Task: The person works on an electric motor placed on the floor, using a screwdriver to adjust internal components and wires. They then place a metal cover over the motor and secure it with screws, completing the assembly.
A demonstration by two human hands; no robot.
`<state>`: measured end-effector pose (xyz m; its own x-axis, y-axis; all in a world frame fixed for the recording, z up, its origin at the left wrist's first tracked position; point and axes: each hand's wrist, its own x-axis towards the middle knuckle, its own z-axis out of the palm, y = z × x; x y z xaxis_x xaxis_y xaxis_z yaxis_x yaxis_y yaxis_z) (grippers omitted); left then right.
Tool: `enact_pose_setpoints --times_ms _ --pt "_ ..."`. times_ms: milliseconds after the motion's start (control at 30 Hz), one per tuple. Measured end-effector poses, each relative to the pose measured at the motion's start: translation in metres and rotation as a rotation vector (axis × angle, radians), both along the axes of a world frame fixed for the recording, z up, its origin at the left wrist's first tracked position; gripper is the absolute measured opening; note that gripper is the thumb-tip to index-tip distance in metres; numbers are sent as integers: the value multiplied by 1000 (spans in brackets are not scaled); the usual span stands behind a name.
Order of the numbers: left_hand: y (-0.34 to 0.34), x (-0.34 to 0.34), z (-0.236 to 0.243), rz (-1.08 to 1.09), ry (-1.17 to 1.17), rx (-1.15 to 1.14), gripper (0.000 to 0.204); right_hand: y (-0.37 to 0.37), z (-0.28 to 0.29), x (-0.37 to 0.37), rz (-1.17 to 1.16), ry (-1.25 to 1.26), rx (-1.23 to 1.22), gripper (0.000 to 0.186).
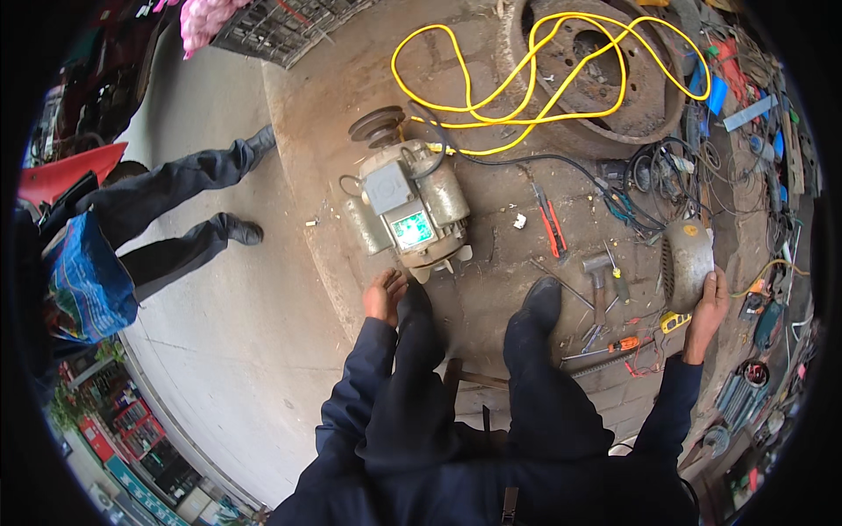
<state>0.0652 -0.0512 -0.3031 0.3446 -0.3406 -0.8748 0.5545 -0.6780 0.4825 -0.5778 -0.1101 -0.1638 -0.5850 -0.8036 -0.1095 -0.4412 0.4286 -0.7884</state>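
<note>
A worn electric motor (405,206) with a grey terminal box and pulley lies on the ground before me, its bare fan end pointing at me. My left hand (382,296) is just below it at the left, empty, fingers loosely bent and apart, beside my foot. My right hand (709,305) grips a curved metal vented cover (689,261) at the right, fingers closed on its edge. Between them lie red-handled pliers (551,226), a hammer (597,289), an orange-handled screwdriver (622,344) and a yellow tool (674,322).
A yellow cord (474,114) loops over a rusty wheel rim (649,118), with black cables (653,162) alongside. Tools and scrap (772,184) crowd the right. A standing person (184,171) with a blue bag (92,276) is at left on the pavement. A crate (263,26) is at top.
</note>
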Motion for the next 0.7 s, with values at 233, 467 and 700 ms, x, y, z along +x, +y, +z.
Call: enact_pose_setpoints --times_ms 233,467,700 --pt "16 -2 19 -32 119 83 38 -61 13 250 915 -489 283 26" --pt "14 -37 21 21 601 84 50 -45 -39 380 1172 -587 269 25" --pt "10 -33 29 -105 604 3 58 -16 -93 374 635 -522 314 58"
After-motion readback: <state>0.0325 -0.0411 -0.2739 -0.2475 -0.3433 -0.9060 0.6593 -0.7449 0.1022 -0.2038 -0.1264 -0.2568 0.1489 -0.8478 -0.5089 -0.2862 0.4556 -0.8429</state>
